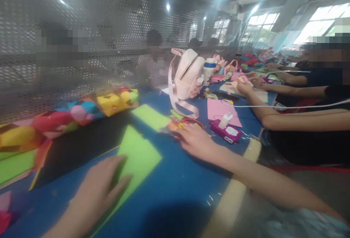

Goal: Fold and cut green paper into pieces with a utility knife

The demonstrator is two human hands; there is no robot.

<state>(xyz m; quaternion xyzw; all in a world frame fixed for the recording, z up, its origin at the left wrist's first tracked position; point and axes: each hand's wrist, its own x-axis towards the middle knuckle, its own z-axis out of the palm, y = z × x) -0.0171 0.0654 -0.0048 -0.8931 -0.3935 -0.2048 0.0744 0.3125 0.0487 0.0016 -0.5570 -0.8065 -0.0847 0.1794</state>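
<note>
- At the far left of the backpack, the row of coloured paper shapes looks light and hollow. I judge they would crush under a squeeze, so I should take them softly by the sides.
- My left hand is open, its thumb apart from its fingers, over the green paper, which lies left of the backpack and nearer to me. The paper seems thin, light and easy to crease; it may slide on the table. I would pinch it by an edge, or press it flat with my fingertips.
- My hands are apart. My right hand is in front of the backpack, on my side, with fingers at small orange-red things. Whether it grips one, I cannot tell.
- Now what is unclear: at the left, the nearest paper shapes are blurred and cut by the border.
- My left palm hides the lower part of the green paper, and I cannot tell if this hand presses on it.
- Before the backpack, my right fingertips are blurred, and what they touch has no sure outline.
- Right of the backpack, other people's hands are too small to read well.
</note>
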